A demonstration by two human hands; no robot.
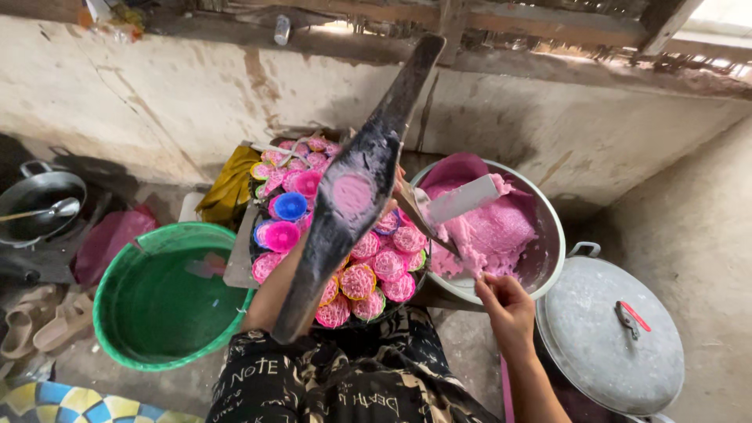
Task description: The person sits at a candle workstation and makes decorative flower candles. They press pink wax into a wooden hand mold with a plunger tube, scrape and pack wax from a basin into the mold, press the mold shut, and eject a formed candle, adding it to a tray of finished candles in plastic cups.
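At the left of the frame sits the green bucket [160,294]. Just right of it my left hand [389,205], mostly hidden, holds up the dark paddle mould [352,196] from behind; I can't see how its fingers close. The paddle's long axis runs from lower left, near my lap, up to the upper right, its narrow end pointing at the wall, a round pink patch at its middle. Behind it lies the tray of pink moulded cakes [368,278]. Right of centre, my right hand [505,301] is clenched on the knife [458,202], blade angled up-right over the pink dough [493,231] in the metal basin [552,251]. My hands are apart.
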